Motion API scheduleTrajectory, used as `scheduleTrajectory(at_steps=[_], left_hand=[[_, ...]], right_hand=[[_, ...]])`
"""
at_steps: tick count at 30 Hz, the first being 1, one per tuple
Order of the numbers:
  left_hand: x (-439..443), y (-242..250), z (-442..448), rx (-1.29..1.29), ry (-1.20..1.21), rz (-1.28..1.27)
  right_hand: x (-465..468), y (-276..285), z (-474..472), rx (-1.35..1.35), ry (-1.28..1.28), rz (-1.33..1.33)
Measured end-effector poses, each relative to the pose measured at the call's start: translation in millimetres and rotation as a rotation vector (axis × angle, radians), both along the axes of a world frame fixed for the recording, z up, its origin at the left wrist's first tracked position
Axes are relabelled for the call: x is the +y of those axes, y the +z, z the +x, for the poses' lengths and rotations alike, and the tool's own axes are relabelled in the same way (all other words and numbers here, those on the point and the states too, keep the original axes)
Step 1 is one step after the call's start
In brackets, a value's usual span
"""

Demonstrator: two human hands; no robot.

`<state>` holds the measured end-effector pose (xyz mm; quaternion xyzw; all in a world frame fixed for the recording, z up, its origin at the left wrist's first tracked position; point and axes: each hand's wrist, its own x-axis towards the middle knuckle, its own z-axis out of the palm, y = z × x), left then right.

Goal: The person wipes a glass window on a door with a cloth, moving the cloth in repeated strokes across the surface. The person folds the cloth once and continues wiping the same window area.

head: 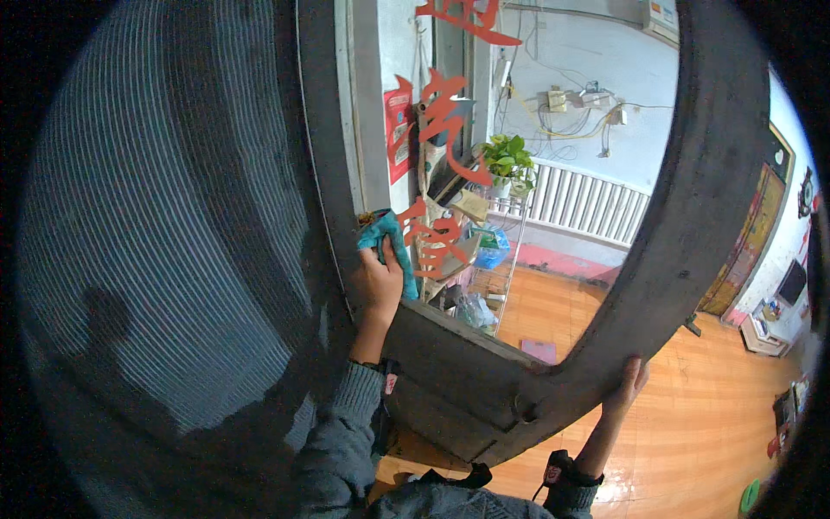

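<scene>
My left hand holds a bunched teal cloth at the lower left edge of a glass pane, beside the dark door frame around it. Large red lettering runs down the left part of the glass. Part of the cloth is hidden behind my fingers. Lower right, my right hand grips the outer edge of the door, with some of its fingers out of sight behind it. The door stands open, at an angle to the room.
Left of me hangs a dark striped surface with a shadow on it. Through the glass show a wire rack, a potted plant, a white radiator and wall cables. Orange flooring extends right, with a low white stand.
</scene>
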<state>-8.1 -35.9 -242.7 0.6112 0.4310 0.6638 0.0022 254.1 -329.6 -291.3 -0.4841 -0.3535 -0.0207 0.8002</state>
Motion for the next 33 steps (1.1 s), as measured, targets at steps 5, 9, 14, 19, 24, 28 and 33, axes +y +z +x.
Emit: scheduleTrajectory(at_steps=[5, 9, 14, 19, 24, 28, 33], left_hand=[[-23, 46, 40, -0.065, -0.018, 0.334], [-55, 64, 73, -0.198, -0.162, 0.348], [-110, 71, 115, -0.043, -0.246, 0.456], [-158, 74, 148, 0.117, -0.427, 0.634], [-156, 79, 143, 0.080, -0.450, 0.715], [-136, 79, 125, 0.233, -0.373, 0.707], [-83, 79, 91, 0.185, -0.263, 0.715]], right_hand=[[1, 3, -6, 0.042, -0.001, -0.001], [2, 8, -6, -0.005, 0.037, -0.007], [1, 14, -9, 0.035, -0.003, -0.015], [4, 11, -15, 0.090, -0.173, -0.031], [-1, 4, -3, -0.033, 0.020, -0.017], [-3, -6, 6, 0.018, -0.053, -0.058], [4, -16, 19, 0.065, -0.036, 0.012]])
